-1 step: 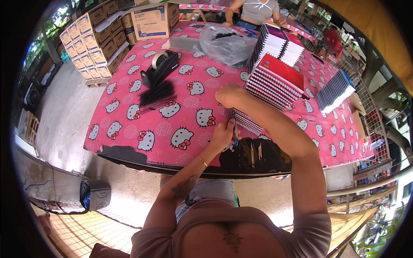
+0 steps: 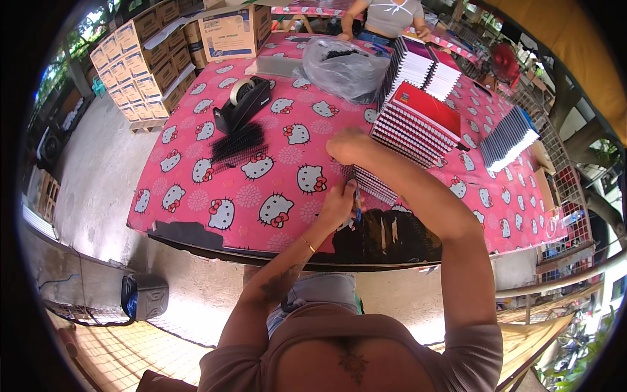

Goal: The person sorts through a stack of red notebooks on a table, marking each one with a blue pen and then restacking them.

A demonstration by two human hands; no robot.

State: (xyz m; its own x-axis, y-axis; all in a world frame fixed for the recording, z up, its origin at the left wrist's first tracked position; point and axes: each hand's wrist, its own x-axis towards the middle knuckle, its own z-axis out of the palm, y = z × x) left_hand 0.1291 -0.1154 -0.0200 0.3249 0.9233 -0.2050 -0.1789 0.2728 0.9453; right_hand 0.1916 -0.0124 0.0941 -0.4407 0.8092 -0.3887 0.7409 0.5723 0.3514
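Observation:
My left hand (image 2: 338, 202) is closed around a slim blue-handled tool (image 2: 357, 206) at the near end of a low row of spiral-bound notebooks (image 2: 375, 185). The tool's exact kind does not show. Beyond it, my right hand (image 2: 348, 145) is curled in at the far-left end of these notebooks. Its fingertips are turned away, so anything in them is hidden. The right forearm crosses over the row. Just beyond that arm stands a taller stack of spiral notebooks with a red cover (image 2: 428, 111) on top.
Black plastic binding coils (image 2: 238, 145) lie beside a black tape dispenser (image 2: 243, 108) on the pink patterned table (image 2: 261, 199). Farther back are a clear plastic bag (image 2: 343, 72) and more notebooks (image 2: 411, 68). Notebooks (image 2: 509, 138) also lie right. A person (image 2: 392, 14) works opposite. Stacked cartons (image 2: 140, 62) stand left.

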